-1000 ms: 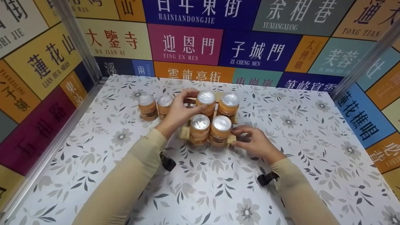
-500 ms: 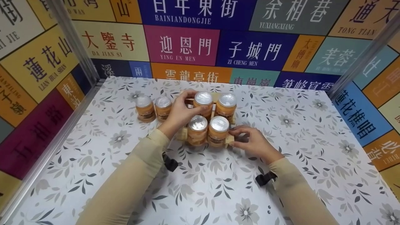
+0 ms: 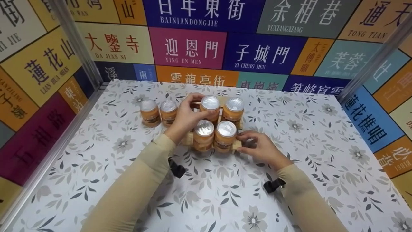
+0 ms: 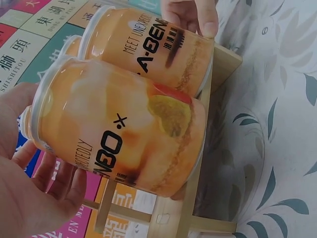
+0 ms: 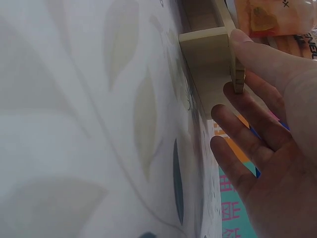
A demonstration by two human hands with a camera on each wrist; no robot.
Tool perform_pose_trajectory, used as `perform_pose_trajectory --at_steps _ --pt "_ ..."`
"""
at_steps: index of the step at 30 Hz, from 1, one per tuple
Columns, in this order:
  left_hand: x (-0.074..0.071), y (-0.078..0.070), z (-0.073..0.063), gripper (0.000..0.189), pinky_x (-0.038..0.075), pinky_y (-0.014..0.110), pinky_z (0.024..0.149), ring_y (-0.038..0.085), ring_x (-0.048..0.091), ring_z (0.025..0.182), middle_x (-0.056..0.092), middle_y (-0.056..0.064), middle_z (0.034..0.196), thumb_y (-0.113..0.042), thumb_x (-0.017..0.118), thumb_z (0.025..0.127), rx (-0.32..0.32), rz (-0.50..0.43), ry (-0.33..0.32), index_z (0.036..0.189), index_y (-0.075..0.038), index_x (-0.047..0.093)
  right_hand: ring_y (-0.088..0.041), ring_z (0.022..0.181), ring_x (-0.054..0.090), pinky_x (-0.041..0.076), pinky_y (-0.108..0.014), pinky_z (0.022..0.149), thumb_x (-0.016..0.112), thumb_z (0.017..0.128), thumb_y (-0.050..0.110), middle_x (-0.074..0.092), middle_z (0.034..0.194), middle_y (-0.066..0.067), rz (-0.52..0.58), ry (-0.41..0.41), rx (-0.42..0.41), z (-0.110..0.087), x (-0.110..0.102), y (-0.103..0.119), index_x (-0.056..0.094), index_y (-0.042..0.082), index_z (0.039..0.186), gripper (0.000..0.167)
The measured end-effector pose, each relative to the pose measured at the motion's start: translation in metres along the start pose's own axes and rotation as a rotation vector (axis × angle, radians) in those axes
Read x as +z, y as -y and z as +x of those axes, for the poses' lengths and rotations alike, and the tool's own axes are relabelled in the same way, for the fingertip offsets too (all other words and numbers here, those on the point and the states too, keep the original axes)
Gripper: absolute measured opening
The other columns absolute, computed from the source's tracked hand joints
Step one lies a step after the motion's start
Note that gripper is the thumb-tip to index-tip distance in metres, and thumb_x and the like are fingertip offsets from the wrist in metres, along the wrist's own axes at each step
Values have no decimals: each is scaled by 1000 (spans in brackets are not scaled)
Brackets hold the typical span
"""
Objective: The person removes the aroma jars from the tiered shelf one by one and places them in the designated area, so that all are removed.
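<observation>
Several orange drink cans with silver lids stand on a low wooden rack. My left hand [image 3: 188, 114] holds the back left can [image 3: 210, 102], thumb on its near side and fingers reaching round behind. In the left wrist view my left hand [image 4: 37, 191] is beside the printed cans, and a front can [image 4: 119, 129] fills the middle. At the rack's right end, my right hand [image 3: 262, 148] pinches the wooden rack [image 3: 237, 145]. The right wrist view shows my right hand's thumb on top of the rack's plank [image 5: 238, 74] and fingers beneath, the outer fingers spread.
Two more cans stand left of the rack, an outer can [image 3: 150, 112] and an inner can [image 3: 168, 112] next to my left forearm. A white table [image 3: 219, 199] with a leaf print lies beneath. Sign-covered walls [image 3: 186, 46] enclose the back and sides.
</observation>
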State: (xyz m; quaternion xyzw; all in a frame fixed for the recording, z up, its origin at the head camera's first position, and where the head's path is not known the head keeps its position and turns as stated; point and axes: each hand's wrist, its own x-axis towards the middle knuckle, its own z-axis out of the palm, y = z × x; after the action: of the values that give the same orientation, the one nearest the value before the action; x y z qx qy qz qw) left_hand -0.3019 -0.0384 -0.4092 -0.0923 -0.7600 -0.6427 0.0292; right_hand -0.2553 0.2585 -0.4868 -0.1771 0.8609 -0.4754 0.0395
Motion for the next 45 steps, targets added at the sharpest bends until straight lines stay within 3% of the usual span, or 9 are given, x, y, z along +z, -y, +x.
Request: perform_pose_trajectory --at_steps 14,24,35,45 --pt "-4 -15 0 63 55 34 95 22 59 113 60 3 130 -21 91 77 -8 -71 -27 132 -17 60 -28 120 65 57 -45 101 89 81 17 68 130 -9 5 -4 -6 0 1 -1 76 10 116 38" --pt "-18 -27 -1 59 50 38 99 25 57 119 62 6 127 -20 90 79 51 -105 -83 131 -15 62 -34 115 65 57 -53 97 88 82 10 69 127 -15 15 -12 -42 2 -1 -4 75 3 111 33" --pt "-47 -23 -7 57 48 37 99 22 54 119 61 7 127 -19 89 81 77 -121 -132 131 -14 61 -27 113 66 58 -47 95 89 82 19 70 127 -6 -24 -3 -9 0 0 -1 76 11 112 34" --pt "-79 -16 -11 58 47 36 102 21 54 120 62 6 130 -23 90 81 54 -77 -266 131 -12 62 -28 114 66 58 -46 97 88 82 17 69 129 -9 -38 1 -7 2 -1 -2 76 10 112 33"
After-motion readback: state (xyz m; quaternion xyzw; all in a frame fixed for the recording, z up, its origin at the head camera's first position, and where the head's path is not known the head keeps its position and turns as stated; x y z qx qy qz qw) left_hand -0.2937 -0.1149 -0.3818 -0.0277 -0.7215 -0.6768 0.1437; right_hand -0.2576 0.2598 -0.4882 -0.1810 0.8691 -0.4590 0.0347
